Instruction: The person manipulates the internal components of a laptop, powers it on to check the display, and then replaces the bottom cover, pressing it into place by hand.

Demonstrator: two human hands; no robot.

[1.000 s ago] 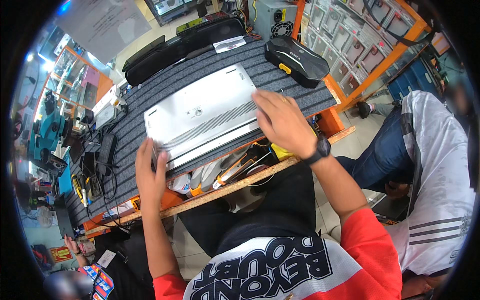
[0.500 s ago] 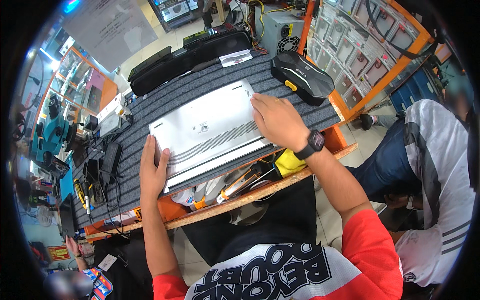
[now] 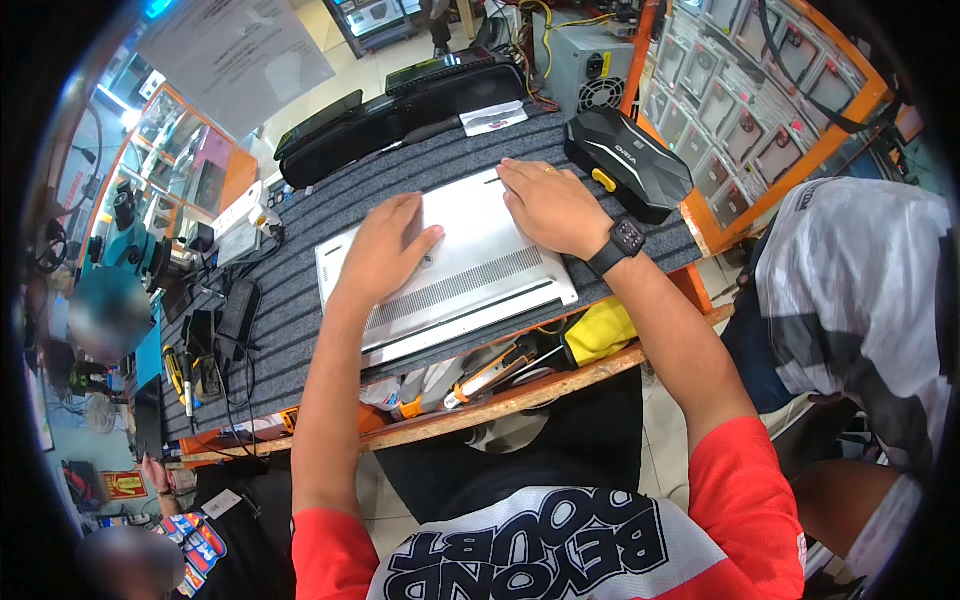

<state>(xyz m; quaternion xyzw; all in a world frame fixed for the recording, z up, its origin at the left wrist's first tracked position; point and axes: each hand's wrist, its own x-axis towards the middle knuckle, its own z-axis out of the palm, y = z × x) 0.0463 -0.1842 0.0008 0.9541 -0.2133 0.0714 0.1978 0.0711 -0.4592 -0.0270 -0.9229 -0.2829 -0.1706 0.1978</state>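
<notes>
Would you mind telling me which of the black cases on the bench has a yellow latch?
It is the hard black case at the right end of the mat, beside the right hand. The long black bags along the far edge show no yellow part.

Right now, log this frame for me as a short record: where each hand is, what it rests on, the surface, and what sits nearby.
left hand: palm down, flat on the silver laptop
right hand: palm down on the laptop's far right part, black smartwatch on the wrist
silver laptop: closed, underside up, vent slots showing
surface: grey ribbed mat on a workbench
nearby: black hard case to the right; screwdrivers on the shelf below the front edge
grip: neither hand grasps anything
</notes>
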